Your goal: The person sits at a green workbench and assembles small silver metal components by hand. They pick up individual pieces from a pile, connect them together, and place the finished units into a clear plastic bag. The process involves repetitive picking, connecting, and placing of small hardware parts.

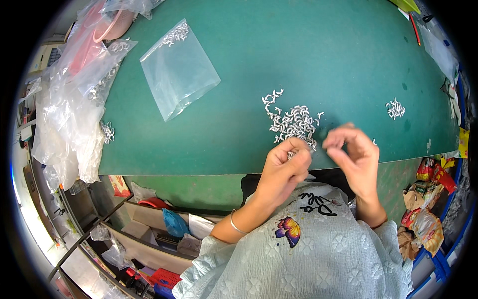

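Note:
A pile of small curved silver metal pieces (297, 119) lies on the green table (239, 60) just beyond my hands. My left hand (285, 167) is closed near the table's front edge, with small silver metal pieces (291, 155) showing between its thumb and fingers. How many it holds I cannot tell. To the right, my right hand (356, 154) is raised with its fingers curled and thumb and forefinger tips close together. These tips are blurred, so whatever is pinched there is hidden. The two hands are slightly apart.
A smaller silver heap (396, 108) lies at the right. A clear plastic bag (181, 74) with metal pieces rests at the left, beside larger plastic bags (72, 119) and a pink basket (117, 26). Below the table stand drawers (149, 229) and snack packets (425, 224).

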Demonstrator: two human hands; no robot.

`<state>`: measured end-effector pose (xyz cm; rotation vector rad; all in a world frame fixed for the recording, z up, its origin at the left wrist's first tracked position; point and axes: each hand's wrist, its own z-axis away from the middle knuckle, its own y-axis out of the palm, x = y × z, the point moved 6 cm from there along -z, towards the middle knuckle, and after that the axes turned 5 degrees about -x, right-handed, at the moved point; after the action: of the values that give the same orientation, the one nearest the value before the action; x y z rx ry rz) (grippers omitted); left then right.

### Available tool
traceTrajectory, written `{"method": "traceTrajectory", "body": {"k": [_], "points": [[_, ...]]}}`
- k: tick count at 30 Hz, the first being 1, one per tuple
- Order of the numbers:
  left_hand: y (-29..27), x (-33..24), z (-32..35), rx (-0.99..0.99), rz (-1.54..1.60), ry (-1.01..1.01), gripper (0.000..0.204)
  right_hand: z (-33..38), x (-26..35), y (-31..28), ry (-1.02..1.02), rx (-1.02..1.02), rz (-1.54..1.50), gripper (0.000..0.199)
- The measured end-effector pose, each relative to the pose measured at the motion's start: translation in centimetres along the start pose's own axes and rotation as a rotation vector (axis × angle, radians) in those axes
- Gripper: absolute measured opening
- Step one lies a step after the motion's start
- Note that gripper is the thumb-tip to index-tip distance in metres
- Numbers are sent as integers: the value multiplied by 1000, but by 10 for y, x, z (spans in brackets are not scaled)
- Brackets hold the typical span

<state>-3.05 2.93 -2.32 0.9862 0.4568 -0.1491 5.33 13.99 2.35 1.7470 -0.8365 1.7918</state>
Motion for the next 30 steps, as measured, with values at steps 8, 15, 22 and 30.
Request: {"method": "traceTrajectory", "body": {"k": [8,15,22,30], "points": [[4,0,-1,-20,66,-11,14,-29,-13,4,-421,-138,746,26],[-4,-3,4,-204,-413,158,16,-24,-13,1,-244,-193,503,24],[-1,-3,5,-198,-429,131,17,-27,-17,8,-408,-105,650,25],[-3,-3,5,-183,-464,127,16,-25,-8,9,-401,-52,689,24]]}}
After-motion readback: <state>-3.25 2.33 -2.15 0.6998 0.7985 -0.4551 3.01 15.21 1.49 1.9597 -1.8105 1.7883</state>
